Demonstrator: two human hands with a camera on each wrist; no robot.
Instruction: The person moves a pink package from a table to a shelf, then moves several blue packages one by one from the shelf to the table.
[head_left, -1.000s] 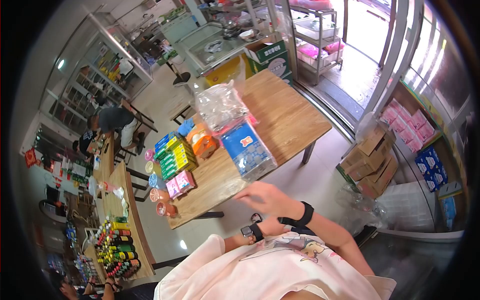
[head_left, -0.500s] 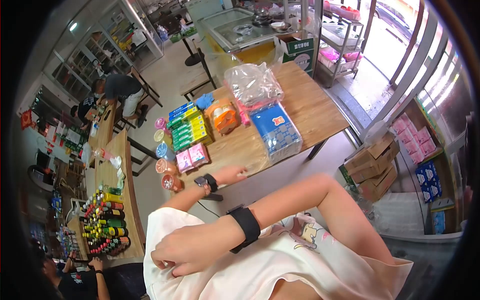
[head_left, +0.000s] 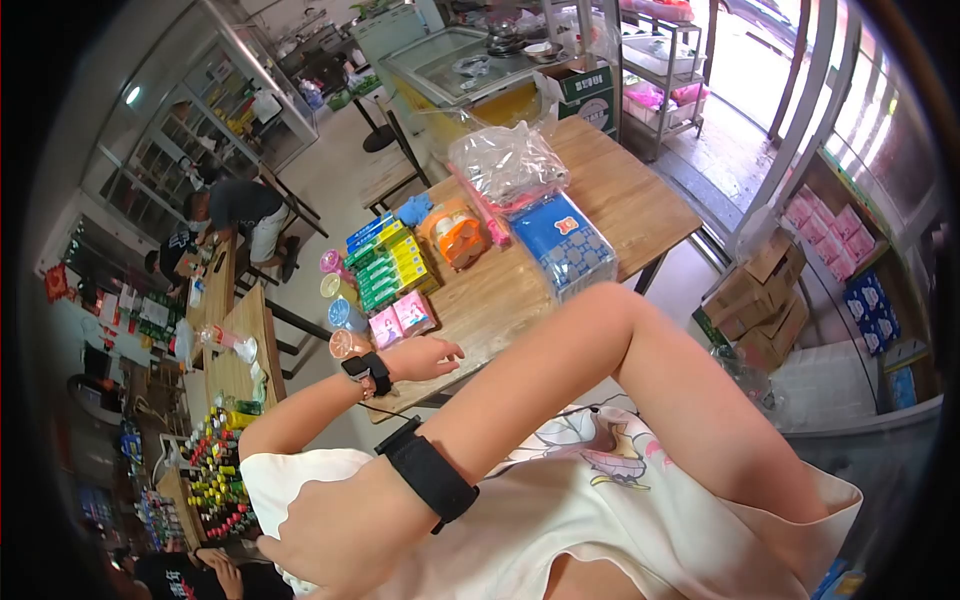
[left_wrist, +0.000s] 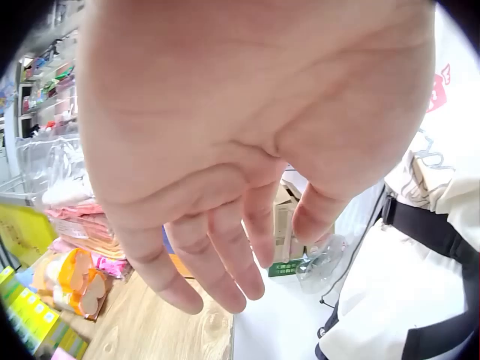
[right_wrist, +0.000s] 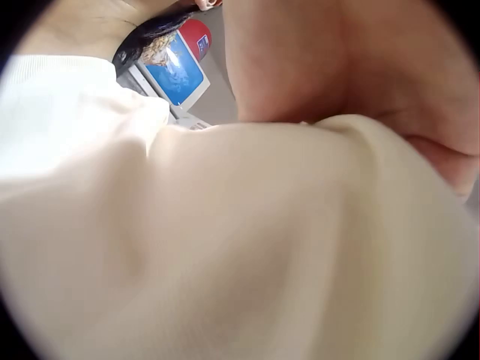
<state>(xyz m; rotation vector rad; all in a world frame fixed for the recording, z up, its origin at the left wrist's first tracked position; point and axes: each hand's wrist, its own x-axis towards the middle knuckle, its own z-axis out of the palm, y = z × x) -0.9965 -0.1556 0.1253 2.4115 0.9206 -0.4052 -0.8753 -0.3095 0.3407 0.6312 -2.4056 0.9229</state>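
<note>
My left hand hovers over the near edge of the wooden table, beside the pink packs. In the left wrist view the palm faces the camera, the loose fingers hold nothing. My right arm crosses my chest, and the right hand lies at the left shoulder of my white shirt. Pale cloth fills most of the right wrist view and hides the right fingers; I cannot tell whether they grip it. Green and yellow boxes stand in rows behind the pink packs.
On the table are an orange pack, a blue plastic-wrapped pack and a clear plastic bag. Colored cups line its left side. Bottles crowd another table at left. Cardboard boxes sit on the right.
My right hand has swung from the front of my body across to the left shoulder. My left hand has moved out left and up over the table edge. The head view has shifted.
</note>
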